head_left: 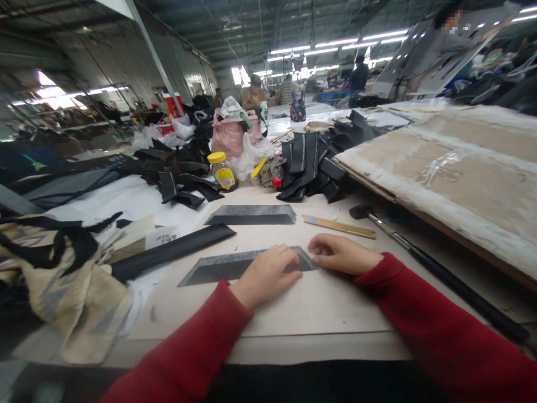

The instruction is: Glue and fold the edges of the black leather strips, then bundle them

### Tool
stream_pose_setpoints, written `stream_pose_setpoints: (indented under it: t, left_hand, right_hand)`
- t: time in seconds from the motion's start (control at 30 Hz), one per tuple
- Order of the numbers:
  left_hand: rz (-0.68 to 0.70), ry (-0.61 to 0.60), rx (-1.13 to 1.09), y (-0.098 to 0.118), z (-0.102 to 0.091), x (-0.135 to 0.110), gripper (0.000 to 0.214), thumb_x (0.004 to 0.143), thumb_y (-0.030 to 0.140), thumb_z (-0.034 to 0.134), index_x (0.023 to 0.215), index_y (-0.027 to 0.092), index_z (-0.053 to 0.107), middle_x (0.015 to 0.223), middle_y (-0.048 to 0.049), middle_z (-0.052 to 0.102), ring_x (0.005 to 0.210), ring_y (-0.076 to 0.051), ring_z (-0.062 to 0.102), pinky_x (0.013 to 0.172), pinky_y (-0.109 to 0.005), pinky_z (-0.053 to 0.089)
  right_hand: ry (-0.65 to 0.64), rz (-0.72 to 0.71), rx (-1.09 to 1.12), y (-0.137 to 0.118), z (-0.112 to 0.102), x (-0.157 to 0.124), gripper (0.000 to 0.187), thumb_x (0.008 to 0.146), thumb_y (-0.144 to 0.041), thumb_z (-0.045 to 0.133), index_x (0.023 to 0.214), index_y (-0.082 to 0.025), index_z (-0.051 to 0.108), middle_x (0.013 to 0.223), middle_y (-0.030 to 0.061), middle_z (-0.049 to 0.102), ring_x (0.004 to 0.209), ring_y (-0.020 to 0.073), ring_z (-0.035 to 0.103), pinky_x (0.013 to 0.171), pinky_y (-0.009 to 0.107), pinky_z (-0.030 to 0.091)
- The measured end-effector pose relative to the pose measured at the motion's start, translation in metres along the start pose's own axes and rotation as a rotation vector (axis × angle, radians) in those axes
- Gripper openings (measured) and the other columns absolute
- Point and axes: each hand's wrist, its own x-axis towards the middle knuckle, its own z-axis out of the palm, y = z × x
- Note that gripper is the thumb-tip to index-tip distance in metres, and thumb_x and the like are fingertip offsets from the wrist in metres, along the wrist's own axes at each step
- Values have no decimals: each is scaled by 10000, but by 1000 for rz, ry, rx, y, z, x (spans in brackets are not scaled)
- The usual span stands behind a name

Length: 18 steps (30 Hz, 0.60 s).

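A dark grey fabric piece [229, 267] with slanted ends and a lighter, speckled upper band lies flat on the pale board [293, 313]. My left hand [271, 272] rests palm down on its right half, thumb held apart from the bent fingers. At the piece's right tip, my right hand [342, 253] has its fingers curled, thumb and forefinger closed at the edge. Just beyond lies a second, similar fabric piece [254, 215], flat and untouched. A flat yellowish wooden stick [342, 226] is on the board past my right hand.
On the right are a hammer [419, 254] with a long black handle and a raised, worn board [444, 151]. Black strips [310, 159], a yellow-lidded jar [222, 172] and a pink bag [230, 134] stand at the back. A rolled black strip [172, 252] and beige cloth [84, 302] lie left.
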Motion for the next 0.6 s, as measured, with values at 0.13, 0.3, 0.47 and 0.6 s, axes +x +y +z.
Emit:
stream_pose_setpoints:
  t: [0.13, 0.3, 0.47, 0.6]
  left_hand:
    - [43, 1, 77, 0, 1, 0, 84, 838, 233, 527, 882, 166, 554, 898, -30, 570, 850, -166, 514, 753, -273, 419]
    - [109, 6, 212, 1, 3, -2, 173, 896, 208, 412, 899, 164, 579, 883, -36, 581, 828, -165, 525, 742, -278, 427]
    - [101, -4, 281, 6, 2, -3, 184, 898, 222, 406, 926, 170, 580, 872, -36, 576, 829, -174, 531, 741, -290, 440]
    - [78, -8, 308, 11, 1, -2, 162, 884, 230, 429, 919, 170, 576, 873, -34, 576, 820, -183, 533, 729, -306, 450]
  right_hand:
    - [-10, -59, -93, -5, 1, -5, 242, 684, -189, 543, 917, -148, 590, 791, 21, 562, 696, 140, 496, 635, 249, 385]
    - [-12, -98, -153, -6, 1, -5, 255, 662, -154, 539, 909, -142, 597, 821, 31, 566, 720, 145, 501, 653, 248, 389]
    - [-34, -99, -166, -3, -1, -5, 231, 687, -166, 518, 902, -151, 603, 828, 36, 570, 719, 147, 510, 650, 250, 394]
    - [-19, -114, -189, -1, 0, -5, 231, 671, -139, 510, 880, -150, 608, 838, 42, 572, 743, 155, 512, 670, 257, 395]
